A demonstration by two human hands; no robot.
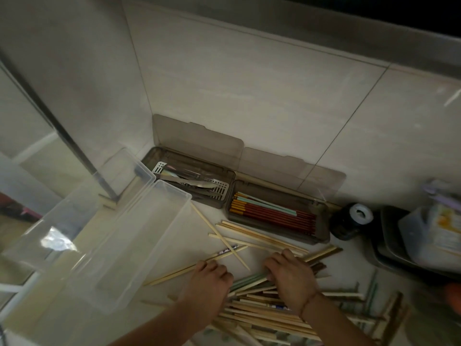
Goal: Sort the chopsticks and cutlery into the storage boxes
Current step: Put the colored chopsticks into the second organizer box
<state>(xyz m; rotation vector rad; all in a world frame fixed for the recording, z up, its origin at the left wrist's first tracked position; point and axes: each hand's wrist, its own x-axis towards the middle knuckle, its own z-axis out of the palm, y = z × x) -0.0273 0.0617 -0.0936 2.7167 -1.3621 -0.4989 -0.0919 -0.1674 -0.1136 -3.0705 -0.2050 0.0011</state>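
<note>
Both hands lie knuckles-up on a heap of loose chopsticks (264,310) spread over the pale surface (174,320). The left hand (208,277) has its fingers curled down onto a long bamboo chopstick (179,269) that runs out to its left; whether it actually pinches the stick cannot be told. The right hand (291,273), with a thin bracelet at the wrist, curls its fingers over the wooden sticks at the top of the heap, and its grasp is likewise hidden. Left of the left hand sits a clear plastic storage box (139,240), lid open. Beyond both hands, against the tiled wall, stand two grey boxes: a cutlery box (219,204) with metal utensils, and a chopstick box (321,236) with red and mint chopsticks. Right of the right hand stands a dark jar (349,226).
</note>
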